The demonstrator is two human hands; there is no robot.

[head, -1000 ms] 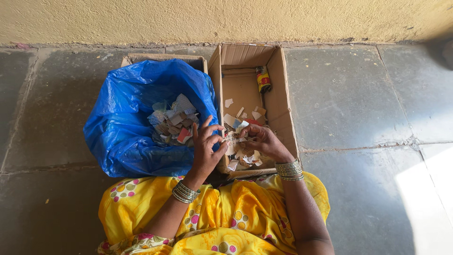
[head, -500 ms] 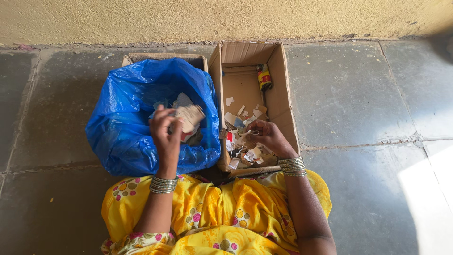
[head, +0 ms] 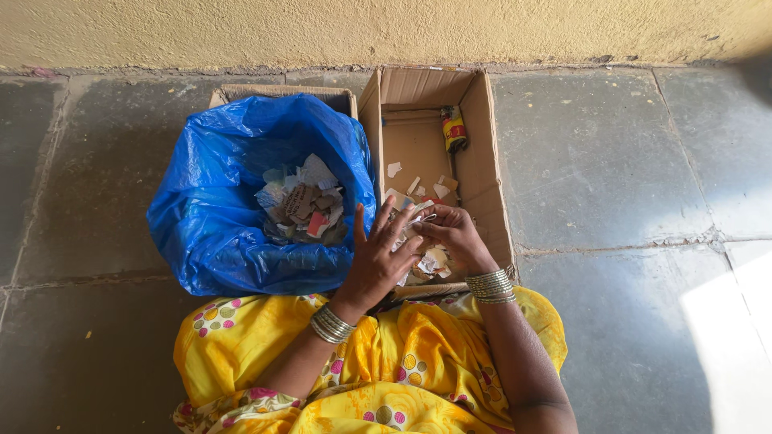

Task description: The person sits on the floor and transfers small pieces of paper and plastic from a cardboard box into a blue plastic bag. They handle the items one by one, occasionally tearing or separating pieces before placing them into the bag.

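Observation:
I sit on the floor in a yellow patterned garment. My left hand (head: 376,259) hovers with fingers spread over the near end of an open cardboard box (head: 492,169), holding nothing. My right hand (head: 452,233) is beside it inside the box, pinching a white paper scrap (head: 424,217) between its fingertips. Torn paper scraps (head: 426,264) lie under both hands. To the left, a blue plastic bag (head: 217,217) lines a second box and holds a heap of torn pieces (head: 301,201).
A small red and yellow container (head: 454,128) lies at the far end of the open box. A yellow plastered wall (head: 386,32) runs behind both boxes. Grey stone floor tiles (head: 611,169) surround them, with a sunlit patch at the right.
My left hand carried a piece over the blue bag, let it go there, then swung back right to the box beside my right hand. My right hand stayed in the box.

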